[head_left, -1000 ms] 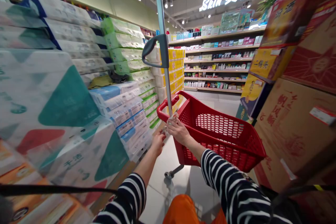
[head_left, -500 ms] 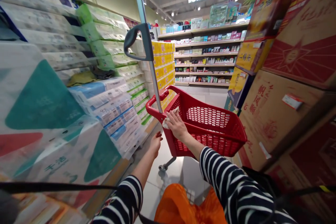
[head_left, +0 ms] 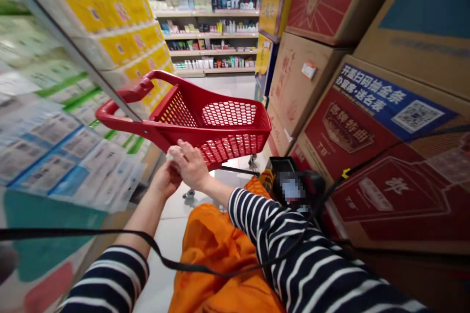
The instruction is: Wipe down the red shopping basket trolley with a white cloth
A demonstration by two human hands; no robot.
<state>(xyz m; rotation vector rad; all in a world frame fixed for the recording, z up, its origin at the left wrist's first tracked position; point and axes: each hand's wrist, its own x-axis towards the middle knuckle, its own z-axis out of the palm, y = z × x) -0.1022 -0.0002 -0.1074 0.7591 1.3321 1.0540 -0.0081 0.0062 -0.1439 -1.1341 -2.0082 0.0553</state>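
Observation:
My right hand (head_left: 193, 165) lies over a crumpled white cloth (head_left: 174, 152), its fingers bent around it. From below and the left, my left hand (head_left: 167, 179) meets it, fingers curled up against the cloth and partly hidden behind the right hand. Just beyond both hands is a red plastic shopping cart (head_left: 216, 129) with perforated sides and a looped red handle (head_left: 110, 111). A metal pole (head_left: 79, 49) rises at a slant from the cart's handle end. Whether my fingers touch the cart's wall, I cannot tell.
Stacked tissue packs (head_left: 69, 151) and yellow-fronted packs (head_left: 121, 19) line the left. Large cartons (head_left: 352, 142) wall the right side, with a black object (head_left: 290, 183) on the floor beside them. Shelves of small goods (head_left: 213, 12) stand ahead. A black strap (head_left: 165, 259) crosses before me.
My right hand has come off the cart's rim with the cloth, and my left hand has joined it there. The view has tilted down and turned right.

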